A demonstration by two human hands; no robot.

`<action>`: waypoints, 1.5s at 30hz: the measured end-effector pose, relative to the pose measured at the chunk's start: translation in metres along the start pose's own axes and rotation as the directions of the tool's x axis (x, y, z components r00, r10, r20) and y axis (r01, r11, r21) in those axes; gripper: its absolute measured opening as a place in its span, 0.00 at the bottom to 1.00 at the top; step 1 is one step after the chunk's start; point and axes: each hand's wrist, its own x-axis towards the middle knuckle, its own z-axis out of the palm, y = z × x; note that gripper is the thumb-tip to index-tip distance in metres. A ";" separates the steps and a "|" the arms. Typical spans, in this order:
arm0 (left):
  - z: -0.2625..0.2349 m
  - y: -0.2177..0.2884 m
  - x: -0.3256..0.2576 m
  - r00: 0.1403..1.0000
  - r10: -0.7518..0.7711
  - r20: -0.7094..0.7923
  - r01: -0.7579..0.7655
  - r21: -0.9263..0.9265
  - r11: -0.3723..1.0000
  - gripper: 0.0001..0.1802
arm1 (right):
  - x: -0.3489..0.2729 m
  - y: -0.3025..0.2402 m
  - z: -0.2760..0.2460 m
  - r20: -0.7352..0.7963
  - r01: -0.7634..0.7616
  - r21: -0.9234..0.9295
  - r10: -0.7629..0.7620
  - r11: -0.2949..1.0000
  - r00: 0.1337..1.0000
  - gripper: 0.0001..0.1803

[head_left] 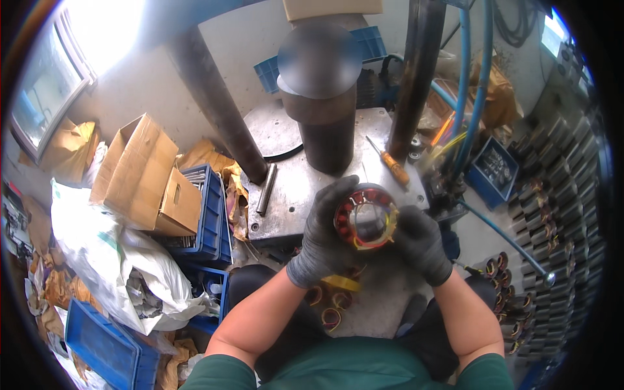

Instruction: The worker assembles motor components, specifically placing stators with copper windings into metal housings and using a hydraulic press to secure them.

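Between my hands is a ring-shaped motor stator (342, 224) with red coils inside, its open bore facing up toward me, and yellow wires along its right and lower rim. My left hand (322, 227), in a dark grey glove, wraps round its left side. From the right, my gloved right hand (421, 239) has its curled fingers at the rim by the yellow wires; its fingertips are partly hidden. The stator is held above my lap, in front of a steel press plate (286, 221). A screwdriver (394, 168) with an orange handle and a short metal tube (266, 190) lie on the plate.
A thick press ram (328, 140) stands between two steel columns (221, 104). A ball-ended lever (510, 244) juts out at right, near many stacked metal parts (552, 260). Cardboard boxes (140, 172), blue crates (211, 221) and white sacks (97, 247) crowd the left. Several wound rings (331, 318) lie below.
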 end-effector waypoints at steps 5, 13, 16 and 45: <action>0.010 0.004 0.003 0.998 -0.052 -0.029 0.046 -0.168 0.985 0.62 | 0.002 0.010 -0.004 -0.126 0.243 -0.001 -0.241 0.970 0.962 0.33; 0.024 -0.008 -0.004 0.996 -0.080 0.039 0.084 -0.086 0.993 0.58 | 0.009 -0.007 0.006 0.074 0.475 -0.346 -0.481 0.809 0.874 0.65; 0.027 -0.002 -0.004 0.997 -0.067 0.023 0.068 -0.042 0.997 0.58 | 0.006 -0.012 0.002 0.078 0.417 -0.405 -0.424 0.814 0.903 0.66; -0.008 0.022 0.048 0.750 -0.487 0.448 0.513 -0.858 0.002 0.56 | 0.022 -0.023 -0.059 0.136 0.331 -0.281 -0.304 0.901 0.943 0.17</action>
